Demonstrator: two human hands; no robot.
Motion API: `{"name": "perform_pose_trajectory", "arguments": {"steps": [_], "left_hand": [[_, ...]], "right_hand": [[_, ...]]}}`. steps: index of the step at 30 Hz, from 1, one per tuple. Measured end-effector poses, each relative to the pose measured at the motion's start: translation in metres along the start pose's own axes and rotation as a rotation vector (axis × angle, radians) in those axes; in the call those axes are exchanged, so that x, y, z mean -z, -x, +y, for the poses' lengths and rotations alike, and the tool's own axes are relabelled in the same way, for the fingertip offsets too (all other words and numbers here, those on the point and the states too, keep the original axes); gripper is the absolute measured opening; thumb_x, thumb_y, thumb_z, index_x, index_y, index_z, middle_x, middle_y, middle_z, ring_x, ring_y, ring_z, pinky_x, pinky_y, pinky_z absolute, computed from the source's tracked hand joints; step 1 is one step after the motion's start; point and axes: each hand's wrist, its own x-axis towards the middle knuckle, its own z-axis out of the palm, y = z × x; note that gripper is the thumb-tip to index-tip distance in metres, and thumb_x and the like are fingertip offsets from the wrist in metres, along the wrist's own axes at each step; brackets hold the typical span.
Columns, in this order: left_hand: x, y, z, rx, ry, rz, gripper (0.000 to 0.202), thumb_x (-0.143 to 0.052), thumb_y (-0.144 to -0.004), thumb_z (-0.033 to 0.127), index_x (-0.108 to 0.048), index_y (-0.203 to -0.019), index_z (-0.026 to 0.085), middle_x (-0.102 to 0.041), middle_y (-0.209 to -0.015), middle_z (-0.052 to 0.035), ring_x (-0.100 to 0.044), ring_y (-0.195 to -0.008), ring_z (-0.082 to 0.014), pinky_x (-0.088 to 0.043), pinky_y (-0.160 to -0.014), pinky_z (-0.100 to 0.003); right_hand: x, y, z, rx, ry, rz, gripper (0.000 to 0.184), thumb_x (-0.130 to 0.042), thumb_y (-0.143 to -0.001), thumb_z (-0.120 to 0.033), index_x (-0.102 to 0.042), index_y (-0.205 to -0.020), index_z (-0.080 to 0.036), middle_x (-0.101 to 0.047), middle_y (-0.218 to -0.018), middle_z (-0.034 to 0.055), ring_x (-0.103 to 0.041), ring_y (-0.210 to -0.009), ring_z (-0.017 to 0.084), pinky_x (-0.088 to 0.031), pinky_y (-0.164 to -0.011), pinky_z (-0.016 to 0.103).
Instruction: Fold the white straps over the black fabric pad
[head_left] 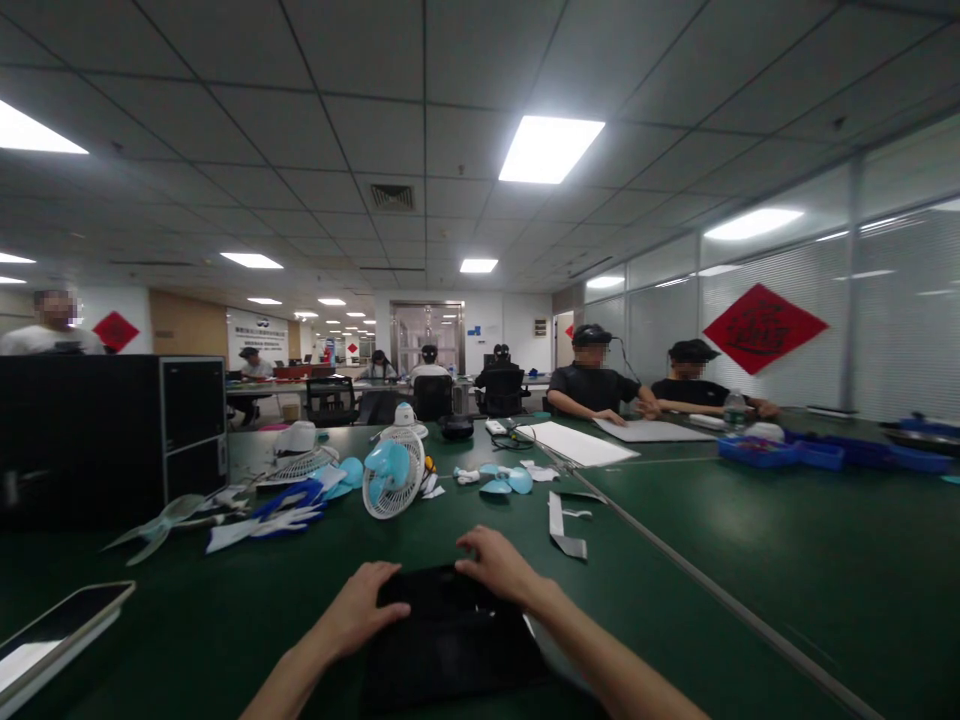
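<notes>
A flat, dark black item (457, 640) lies on the green table in front of me; its kind is too dark to make out. My left hand (364, 608) rests at its far left corner, thumb on the top face and fingers apart from the thumb. At the far right edge is my right hand (496, 568), its fingers bent and spread from the thumb, touching or just above the item. Something pale shows under its right side, mostly hidden by my right forearm.
Beyond my hands lie a white fan with blue blades (394, 472), a loose blue blade set (506, 480), blue-white gloves (274, 515) and silvery strips (564, 530). A tablet-like device (64, 635) and a black computer case (112, 430) stand left. Two people sit at right near blue trays (757, 452).
</notes>
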Motion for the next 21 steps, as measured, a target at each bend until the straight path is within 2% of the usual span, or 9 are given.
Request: {"name": "perform_pose_trajectory", "arguments": {"steps": [3, 6, 10, 14, 17, 21], "left_hand": [[0.002, 0.001, 0.005, -0.013, 0.023, -0.026, 0.079, -0.062, -0.068, 0.063, -0.052, -0.132, 0.019, -0.054, -0.133, -0.0099, -0.048, -0.122, -0.0272, -0.035, -0.105, -0.034], [0.004, 0.001, 0.007, -0.04, 0.026, -0.061, 0.083, -0.065, -0.064, 0.066, -0.052, -0.132, 0.019, -0.053, -0.133, -0.0098, -0.047, -0.122, -0.028, -0.036, -0.104, -0.034], [0.005, 0.002, 0.009, -0.005, 0.032, -0.091, 0.088, -0.067, -0.062, 0.065, -0.049, -0.134, 0.018, -0.05, -0.136, -0.0105, -0.046, -0.123, -0.028, -0.036, -0.104, -0.033], [0.004, 0.001, 0.01, -0.003, 0.024, -0.063, 0.083, -0.066, -0.064, 0.062, -0.051, -0.133, 0.018, -0.051, -0.136, -0.01, -0.045, -0.125, -0.0278, -0.032, -0.107, -0.033], [0.005, 0.0, 0.011, -0.008, 0.015, -0.07, 0.082, -0.065, -0.065, 0.062, -0.051, -0.133, 0.018, -0.051, -0.136, -0.0102, -0.045, -0.125, -0.0284, -0.032, -0.108, -0.033], [0.007, -0.001, 0.013, 0.026, 0.013, -0.074, 0.085, -0.064, -0.065, 0.061, -0.049, -0.135, 0.015, -0.047, -0.14, -0.0115, -0.042, -0.129, -0.0294, -0.03, -0.109, -0.033]], "right_hand": [[0.014, 0.005, 0.033, -0.199, 0.117, 0.07, 0.03, -0.056, -0.091, -0.033, -0.058, -0.116, -0.015, -0.058, -0.119, 0.0107, -0.058, -0.103, 0.023, -0.049, -0.088, 0.044], [0.028, 0.017, 0.067, -0.412, 0.23, 0.119, 0.031, -0.059, -0.086, -0.026, -0.058, -0.109, -0.007, -0.057, -0.115, 0.0205, -0.056, -0.109, 0.03, -0.045, -0.091, 0.043], [0.034, 0.032, 0.099, -0.548, 0.299, 0.102, 0.036, -0.062, -0.082, -0.031, -0.057, -0.109, -0.007, -0.058, -0.113, 0.0207, -0.059, -0.107, 0.03, -0.045, -0.089, 0.037], [0.03, 0.034, 0.108, -0.61, 0.318, 0.061, 0.032, -0.057, -0.085, -0.031, -0.058, -0.107, -0.008, -0.061, -0.114, 0.0211, -0.063, -0.101, 0.029, -0.046, -0.082, 0.034], [0.029, 0.032, 0.109, -0.63, 0.322, 0.046, 0.023, -0.051, -0.087, -0.023, -0.061, -0.102, -0.01, -0.063, -0.112, 0.0203, -0.064, -0.101, 0.028, -0.045, -0.08, 0.033], [0.035, 0.033, 0.11, -0.647, 0.317, 0.052, 0.022, -0.046, -0.084, -0.014, -0.063, -0.098, -0.011, -0.066, -0.109, 0.0193, -0.066, -0.098, 0.026, -0.045, -0.077, 0.032]]}}
